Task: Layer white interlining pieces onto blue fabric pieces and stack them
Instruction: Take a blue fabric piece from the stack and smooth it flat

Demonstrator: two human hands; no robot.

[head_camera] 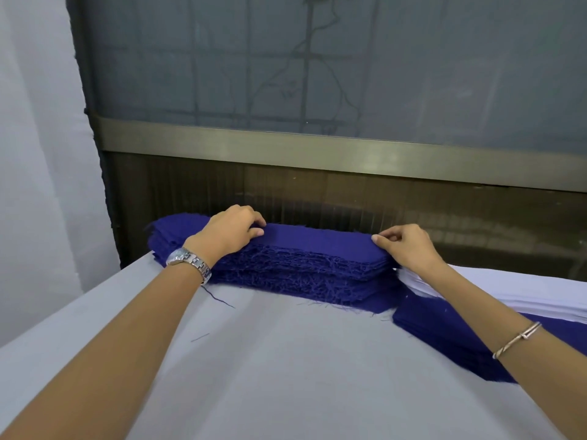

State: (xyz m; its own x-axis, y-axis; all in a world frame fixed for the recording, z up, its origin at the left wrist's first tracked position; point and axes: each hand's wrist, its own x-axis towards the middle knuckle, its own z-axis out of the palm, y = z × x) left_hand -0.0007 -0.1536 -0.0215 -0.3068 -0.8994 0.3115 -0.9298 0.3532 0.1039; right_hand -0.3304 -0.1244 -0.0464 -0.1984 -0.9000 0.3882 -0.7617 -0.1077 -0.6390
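A table draped in smooth white cloth [286,360] carries a tall stack of blue fabric pieces [301,271] at its far edge. The stack's long axis runs left to right, and its frayed, thready edges face the person. A second, lower blue stack [444,335] lies to its right, just beside one pile of white interlining [514,292]. The left hand [228,233] pinches the top blue piece near its left end and the right hand [408,246] pinches its right end. There is one metal wristwatch [189,260] and one thin bracelet [516,339].

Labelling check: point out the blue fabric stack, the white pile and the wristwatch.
blue fabric stack [317,241]: head view, middle of the top piece.
white pile [524,296]: head view, layered near edge.
wristwatch [190,262]: head view, metal band at the wrist.
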